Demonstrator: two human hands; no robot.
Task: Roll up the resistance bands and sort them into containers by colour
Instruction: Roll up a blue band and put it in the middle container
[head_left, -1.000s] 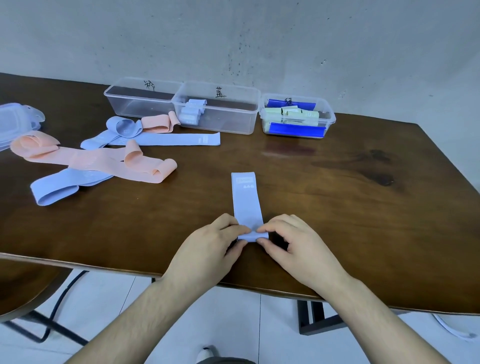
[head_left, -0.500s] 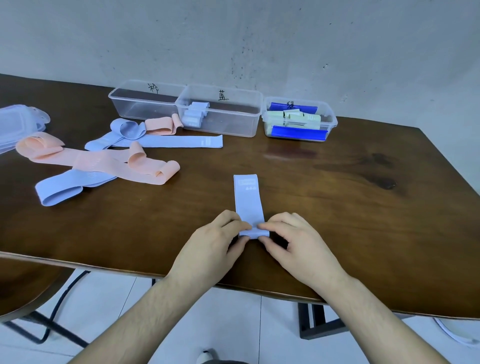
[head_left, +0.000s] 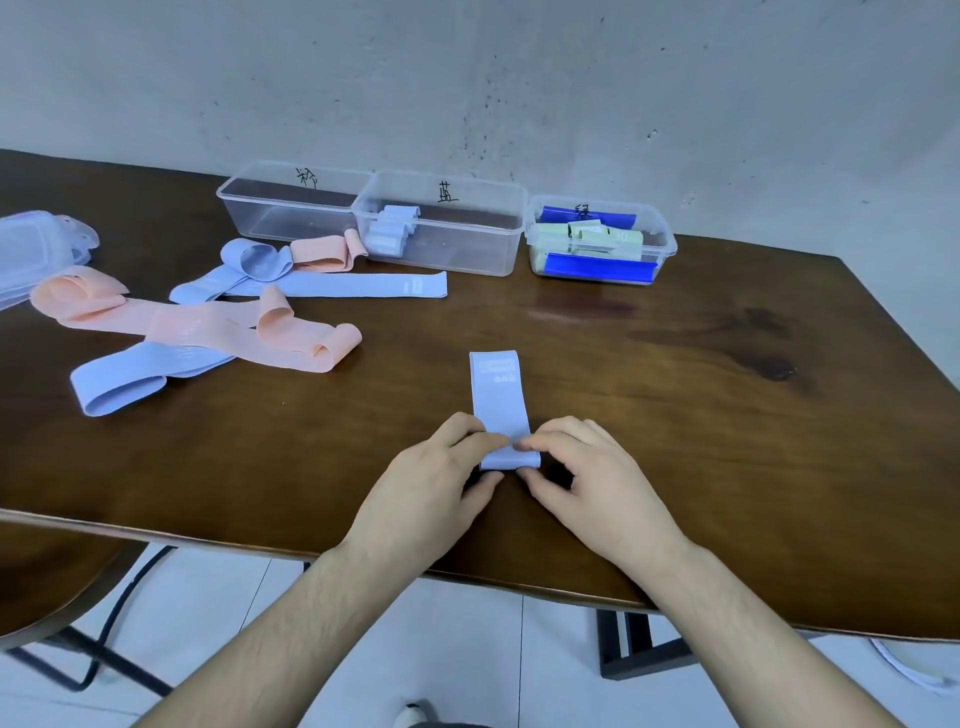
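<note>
A light blue band (head_left: 497, 395) lies flat on the wooden table (head_left: 675, 415), pointing away from me. Its near end is turned into a small roll. My left hand (head_left: 431, 488) and my right hand (head_left: 587, 483) pinch that roll from either side with thumbs and fingertips. At the back stand three clear containers: an empty left one (head_left: 283, 208), a middle one (head_left: 467, 234) holding rolled light blue bands, and a right one (head_left: 602, 244) with green rolls and dark blue bands.
Loose pink bands (head_left: 208, 327) and light blue bands (head_left: 337, 285) lie tangled on the left half of the table. Clear lids (head_left: 31, 249) sit at the far left edge. A dark chair seat (head_left: 47, 577) is below the table's left front.
The rolled end has grown slightly and the flat part of the band is a little shorter. Both hands stay at the near end.
</note>
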